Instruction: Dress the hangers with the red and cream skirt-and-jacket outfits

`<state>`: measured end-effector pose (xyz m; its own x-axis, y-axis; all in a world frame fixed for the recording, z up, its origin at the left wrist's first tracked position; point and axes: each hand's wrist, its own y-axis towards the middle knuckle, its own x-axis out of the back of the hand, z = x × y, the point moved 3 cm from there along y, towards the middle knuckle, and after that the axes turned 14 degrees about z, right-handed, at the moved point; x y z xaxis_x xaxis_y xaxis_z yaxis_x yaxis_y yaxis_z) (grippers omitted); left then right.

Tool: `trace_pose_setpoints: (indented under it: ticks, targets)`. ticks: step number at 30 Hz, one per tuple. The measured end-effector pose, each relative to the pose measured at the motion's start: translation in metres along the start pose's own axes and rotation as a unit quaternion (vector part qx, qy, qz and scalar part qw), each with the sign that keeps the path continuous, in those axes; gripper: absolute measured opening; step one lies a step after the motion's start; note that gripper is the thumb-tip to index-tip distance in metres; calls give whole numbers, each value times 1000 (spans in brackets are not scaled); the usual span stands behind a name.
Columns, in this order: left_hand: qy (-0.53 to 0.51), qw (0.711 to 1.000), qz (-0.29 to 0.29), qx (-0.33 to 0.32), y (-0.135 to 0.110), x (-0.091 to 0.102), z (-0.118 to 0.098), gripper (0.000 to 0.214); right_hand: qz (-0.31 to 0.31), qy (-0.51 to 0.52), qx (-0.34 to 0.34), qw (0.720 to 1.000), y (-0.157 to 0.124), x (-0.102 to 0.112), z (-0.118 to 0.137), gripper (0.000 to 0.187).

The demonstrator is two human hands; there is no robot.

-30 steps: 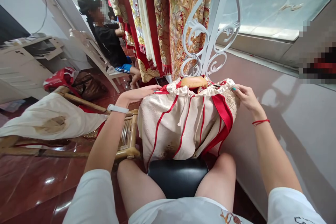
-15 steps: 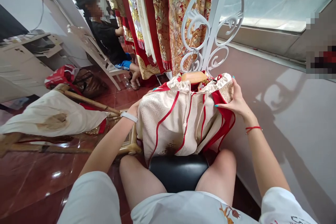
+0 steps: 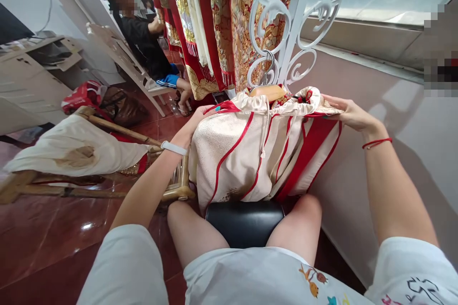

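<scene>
Stretching a cream drawstring garment sideways at the center of the frame, a seated person handles its gathered top edge with both bare hands. The left hand has its grip closed on the red-trimmed fabric at the garment's left end, a teal-nailed thumb on top and the other fingers mostly hidden. The right hand, right of center, has its grip nearly closed, the cloth edge between extended fingers and a thumb largely covered; how tightly either pinches, one cannot tell. Red piping runs down the garment's front beside a hanging cord, and its lower folds meet a black padded cylinder between the wearer's thighs. A wooden hanger shows just behind the gathers, its metal hook near a white scrollwork stand. A white band circles the left wrist, a red cord bracelet the right. Richly embroidered garments in red and gold hang at upper center. At upper left, another person in a black top sits on a white chair; below, a stained cream cloth drapes a bamboo frame near a red bag on the tiled floor.
</scene>
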<state>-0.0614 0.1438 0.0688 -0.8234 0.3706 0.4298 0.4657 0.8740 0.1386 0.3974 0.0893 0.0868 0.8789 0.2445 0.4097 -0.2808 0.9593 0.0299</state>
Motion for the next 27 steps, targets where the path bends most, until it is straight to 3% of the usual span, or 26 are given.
trace_pose_setpoints:
  ticks: [2,5,8,10,11,13,14,16,19,22,25,27]
  targets:
    - [29,999,-17,-21,4,8,-21,44,6,13,-2,1000,7,8,7,80]
    - [177,977,-85,-84,-9,18,-66,54,19,12,-8,1000,15,15,16,82]
    - [360,891,-219,-170,-58,9,-109,52,18,-18,14,1000,13,11,15,76]
    - [411,841,-289,-200,-98,-4,-118,46,-5,-46,44,998,7,3,6,76]
    - [410,841,-297,-191,-113,-10,-112,38,-17,-66,54,996,4,-3,-1,77]
    - [360,886,-270,-117,-128,-15,-83,29,-20,-122,63,990,2,-16,-16,85]
    - [318,912,-247,-73,-128,-14,-63,35,-14,-154,68,986,3,-22,-23,91]
    - [230,955,-189,-7,-118,-10,-23,52,-14,-214,91,972,6,-34,-34,106]
    - [154,979,-129,21,-91,-7,14,55,-69,-276,127,950,9,-44,-40,113]
    - [164,970,-177,20,-74,-9,16,43,-101,-314,112,937,8,-38,-39,94]
    - [243,938,-247,22,-75,-17,-6,19,-59,-317,90,942,9,-15,-30,77]
    - [307,901,-306,17,-82,-25,-24,14,-26,-290,92,952,13,3,-21,68]
